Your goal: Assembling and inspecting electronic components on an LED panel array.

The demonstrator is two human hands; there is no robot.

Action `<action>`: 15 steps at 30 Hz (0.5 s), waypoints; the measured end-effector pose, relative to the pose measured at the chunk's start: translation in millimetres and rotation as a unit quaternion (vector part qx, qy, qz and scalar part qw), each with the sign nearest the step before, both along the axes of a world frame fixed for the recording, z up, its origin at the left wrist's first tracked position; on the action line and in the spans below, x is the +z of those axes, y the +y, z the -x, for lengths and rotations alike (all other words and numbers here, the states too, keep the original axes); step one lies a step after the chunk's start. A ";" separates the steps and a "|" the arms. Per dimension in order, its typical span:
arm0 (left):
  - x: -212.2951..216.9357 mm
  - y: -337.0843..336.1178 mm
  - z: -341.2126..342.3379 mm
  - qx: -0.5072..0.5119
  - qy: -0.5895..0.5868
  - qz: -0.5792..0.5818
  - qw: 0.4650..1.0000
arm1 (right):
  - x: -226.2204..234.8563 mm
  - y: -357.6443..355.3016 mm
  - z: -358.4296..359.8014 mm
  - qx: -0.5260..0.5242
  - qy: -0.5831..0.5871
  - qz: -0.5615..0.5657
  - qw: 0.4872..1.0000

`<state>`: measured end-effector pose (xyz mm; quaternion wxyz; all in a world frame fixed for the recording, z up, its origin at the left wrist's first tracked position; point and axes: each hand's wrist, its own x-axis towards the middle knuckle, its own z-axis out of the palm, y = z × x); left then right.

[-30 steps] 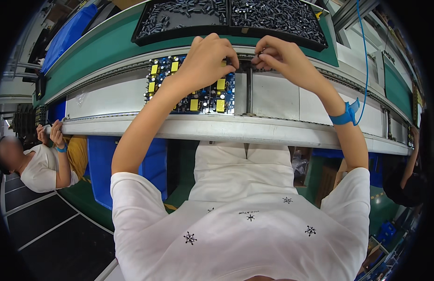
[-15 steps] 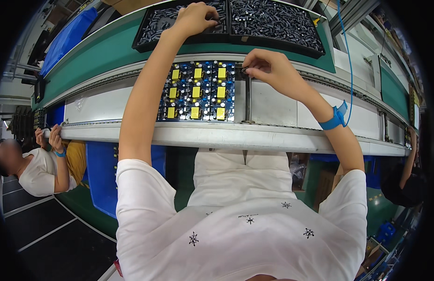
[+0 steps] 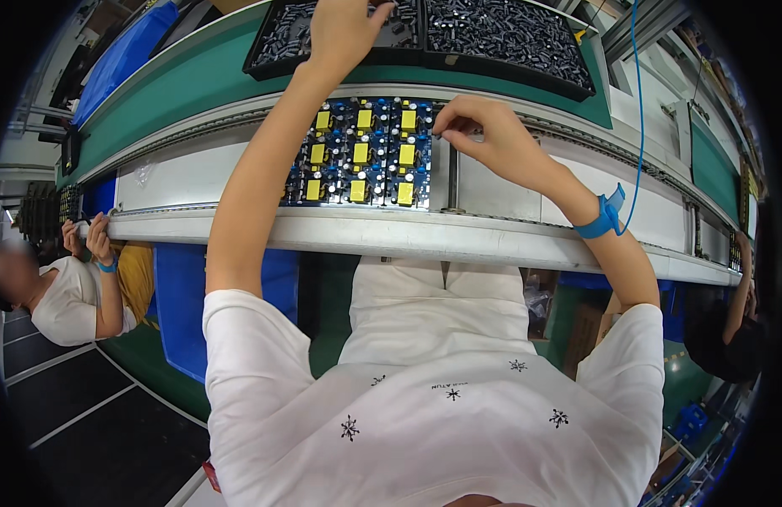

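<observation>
My left hand reaches over a black bin of small dark cylindrical parts. Its fingertips are cut off by the top of the picture, so whether it grips anything is hidden. My right hand pinches a small dark component, mostly covered by its fingers, at the upper right edge of the circuit boards. These blue boards form a panel with several yellow blocks and small round parts, lying on the conveyor. My left forearm covers the panel's left side.
A second black bin full of like parts stands beside the first on a green surface. The conveyor's metal rail runs in front of me. A blue cord leads from my right wristband. Another person's hands are at far left.
My left hand has moved farther up over the left bin, its fingers leaving the picture. My right hand has come left, closer to the boards' edge. The whole view has shifted slightly.
</observation>
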<state>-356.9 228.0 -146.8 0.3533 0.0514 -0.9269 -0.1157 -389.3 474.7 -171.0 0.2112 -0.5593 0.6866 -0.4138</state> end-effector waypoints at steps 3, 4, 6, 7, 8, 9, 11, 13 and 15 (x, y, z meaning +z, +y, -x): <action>17.1 35.1 -33.9 -0.012 -0.023 -0.233 0.972 | -5.1 0.9 -4.5 0.001 0.016 0.004 1.000; 14.0 37.9 -46.8 -0.008 -0.022 -0.231 0.973 | -3.4 -1.7 -8.3 0.003 0.015 0.010 1.000; -1.8 41.7 -66.3 -0.076 0.025 -0.186 0.979 | -3.0 -4.2 -12.3 0.001 0.010 0.018 1.000; -2.0 44.8 -74.1 -0.076 0.024 -0.187 0.979 | -3.7 -4.9 -13.4 0.000 0.008 0.017 1.000; -2.0 47.8 -81.7 -0.083 0.008 -0.171 0.982 | -4.5 -5.8 -14.1 -0.004 0.011 0.022 1.000; -2.2 50.7 -88.5 -0.090 -0.007 -0.155 0.984 | -5.5 -6.4 -14.2 -0.009 0.014 0.026 1.000; -2.3 56.2 -99.3 -0.098 -0.023 -0.140 0.985 | -7.0 -6.3 -14.0 -0.014 0.016 0.029 0.999; -0.2 60.2 -108.8 -0.092 -0.048 -0.165 0.981 | -7.3 -7.0 -14.0 -0.011 0.046 0.024 0.999; -0.2 63.6 -115.3 -0.090 -0.062 -0.179 0.978 | -7.2 -7.3 -13.9 -0.011 0.060 0.021 0.998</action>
